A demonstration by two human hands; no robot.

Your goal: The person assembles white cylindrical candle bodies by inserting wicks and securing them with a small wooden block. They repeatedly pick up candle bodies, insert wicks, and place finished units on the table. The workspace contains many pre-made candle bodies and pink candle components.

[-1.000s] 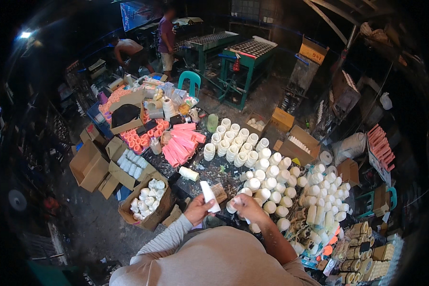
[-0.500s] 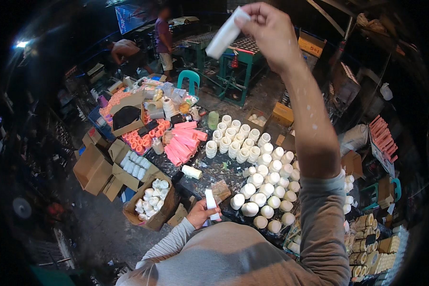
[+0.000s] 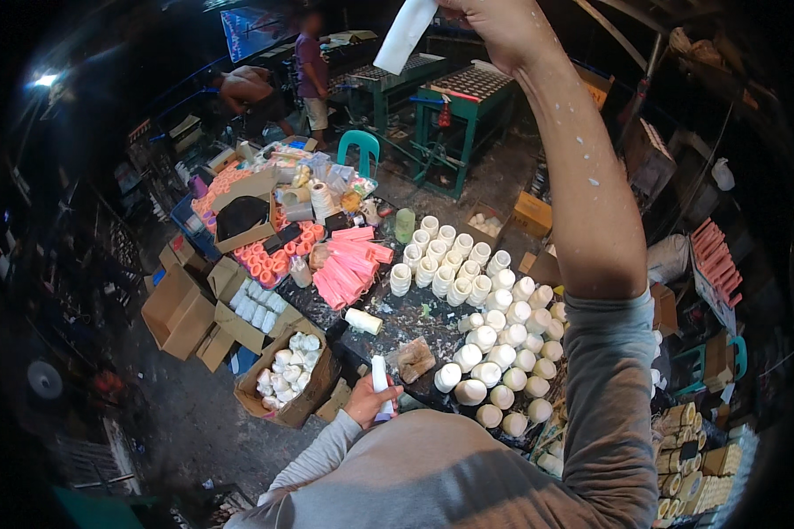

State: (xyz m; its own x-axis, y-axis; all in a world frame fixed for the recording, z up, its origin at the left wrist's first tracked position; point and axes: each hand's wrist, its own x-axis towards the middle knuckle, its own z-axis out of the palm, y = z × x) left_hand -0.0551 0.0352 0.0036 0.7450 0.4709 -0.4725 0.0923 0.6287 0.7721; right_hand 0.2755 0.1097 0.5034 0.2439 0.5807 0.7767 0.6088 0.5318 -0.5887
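The right hand (image 3: 490,22) is lifted high near the top of the picture, its grip pinching a white tube (image 3: 404,35) that tilts down to the left. The left hand (image 3: 368,404) is low at the near edge of the tabletop (image 3: 406,313), its grip closed around a small white stick (image 3: 380,379) that stands upright. Many white cups (image 3: 481,339) stand in rows on the tabletop, right of the left hand. A pile of pink tubes (image 3: 348,269) lies further back. An open brown box (image 3: 287,375) full of white lumps sits on the floor just left of the left hand. More brown boxes (image 3: 181,309) lie further left. A green chair (image 3: 362,150) stands behind.
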